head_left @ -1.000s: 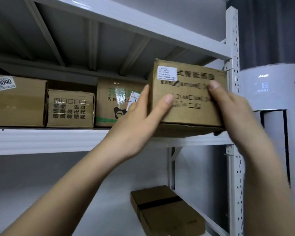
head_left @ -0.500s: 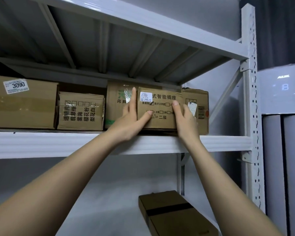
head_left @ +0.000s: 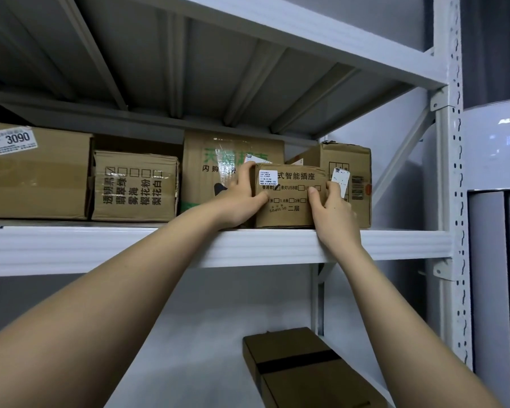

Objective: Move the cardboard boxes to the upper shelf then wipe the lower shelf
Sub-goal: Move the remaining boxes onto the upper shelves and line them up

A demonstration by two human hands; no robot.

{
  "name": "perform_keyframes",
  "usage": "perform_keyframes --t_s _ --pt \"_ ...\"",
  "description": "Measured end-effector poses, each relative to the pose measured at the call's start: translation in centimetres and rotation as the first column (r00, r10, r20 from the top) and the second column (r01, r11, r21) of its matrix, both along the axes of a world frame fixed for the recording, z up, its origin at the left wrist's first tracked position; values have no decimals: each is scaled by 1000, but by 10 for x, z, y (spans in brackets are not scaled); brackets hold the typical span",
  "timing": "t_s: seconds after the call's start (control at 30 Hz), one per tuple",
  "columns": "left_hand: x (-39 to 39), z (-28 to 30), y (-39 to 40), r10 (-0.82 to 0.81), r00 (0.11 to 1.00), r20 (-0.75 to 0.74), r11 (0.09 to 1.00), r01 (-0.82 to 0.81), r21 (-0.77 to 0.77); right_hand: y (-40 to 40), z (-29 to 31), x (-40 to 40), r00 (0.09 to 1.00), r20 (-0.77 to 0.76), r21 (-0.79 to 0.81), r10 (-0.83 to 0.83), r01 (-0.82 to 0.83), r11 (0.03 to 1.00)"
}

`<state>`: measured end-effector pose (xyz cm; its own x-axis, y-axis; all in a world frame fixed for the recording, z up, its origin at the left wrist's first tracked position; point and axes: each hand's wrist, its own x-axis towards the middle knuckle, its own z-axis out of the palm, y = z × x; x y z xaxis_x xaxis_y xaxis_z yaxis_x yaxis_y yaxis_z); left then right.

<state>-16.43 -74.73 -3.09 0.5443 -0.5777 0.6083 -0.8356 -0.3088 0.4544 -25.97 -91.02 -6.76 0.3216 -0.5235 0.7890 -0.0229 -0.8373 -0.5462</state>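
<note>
Both hands grasp small printed box (head_left: pixel 289 198) sitting on upper shelf (head_left: pixel 100 245): left hand (head_left: pixel 242 198) on left face, right hand (head_left: pixel 333 210) on right. Taped box (head_left: pixel 304 369) lies directly below on lower shelf (head_left: pixel 189 334), long axis running away; right hand nearer.

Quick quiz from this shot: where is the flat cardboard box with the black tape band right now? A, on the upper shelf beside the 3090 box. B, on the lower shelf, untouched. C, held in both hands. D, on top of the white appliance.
B: the flat box with black tape lies on the lower shelf, while both hands are up on the small printed box.
</note>
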Motion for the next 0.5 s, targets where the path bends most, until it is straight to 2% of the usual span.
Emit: perform_keyframes --t_s 0.27,0.4,0.5 --pt "2 0 -5 -50 998 -29 997 52 58 -7 11 0 995 -99 20 17 -15 1000" --pt "2 -2 -4 -94 994 -47 991 98 94 -1 7 -2 1000 7 6 -13 13 1000" --pt "2 -2 -2 -131 988 -86 984 140 107 2 4 -4 999 20 -3 -45 45 999"
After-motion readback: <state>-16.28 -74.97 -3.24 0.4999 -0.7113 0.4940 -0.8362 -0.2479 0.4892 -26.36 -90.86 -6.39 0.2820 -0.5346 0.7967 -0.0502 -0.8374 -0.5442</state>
